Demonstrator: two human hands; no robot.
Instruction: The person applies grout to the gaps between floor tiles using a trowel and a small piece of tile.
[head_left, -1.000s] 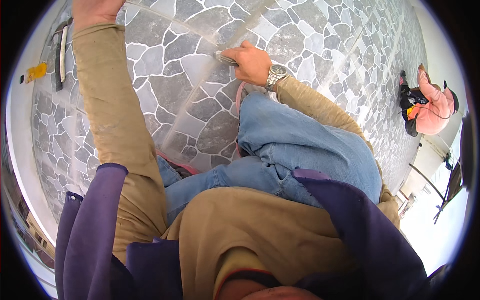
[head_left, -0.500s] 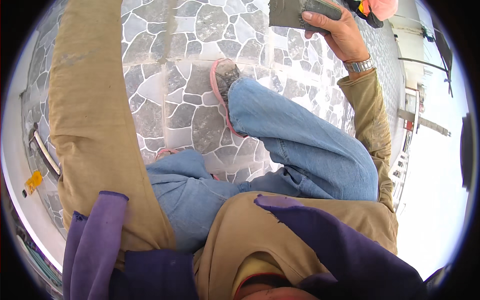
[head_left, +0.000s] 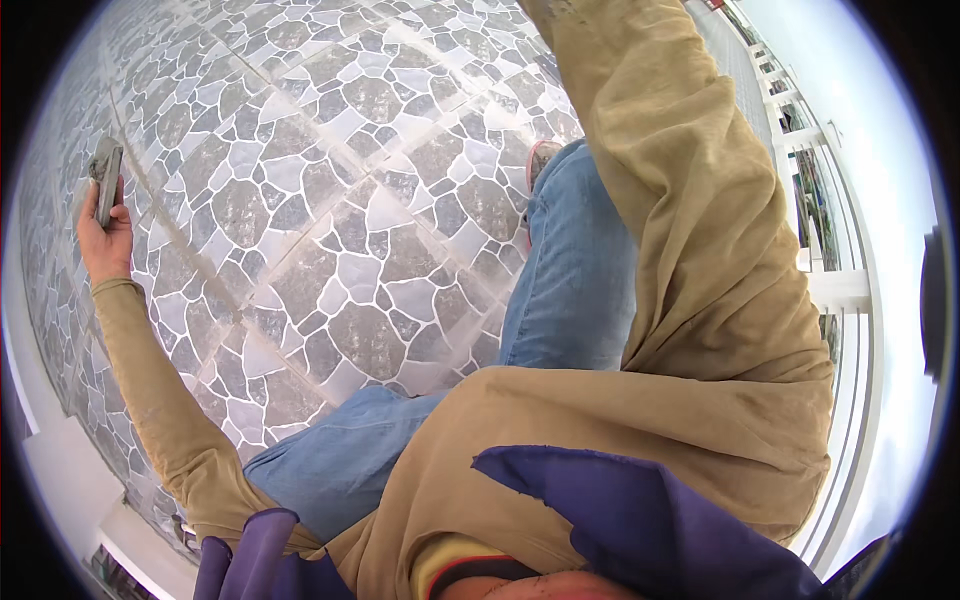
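My left hand (head_left: 106, 240) reaches out at the far left, above the patterned stone-look floor (head_left: 370, 335). Its fingers are closed round a grey, cement-smeared flat block (head_left: 109, 185), held on edge. A rough grey lump clings to the block's upper end; the exact kind of tool does not show. My right arm (head_left: 680, 150) stretches up past the top edge of the picture, so the right hand and anything in it are hidden.
Pale joint lines (head_left: 368, 172) cross the floor between large squares. My bent knee in blue jeans (head_left: 575, 270) is at the centre right. A white railing (head_left: 840, 290) runs along the right side. A white ledge (head_left: 75, 470) stands at the lower left.
My view has swung to another part of the floor. The left hand has come into sight with the grey block; the right hand, earlier holding a grey flat tool, has left the picture.
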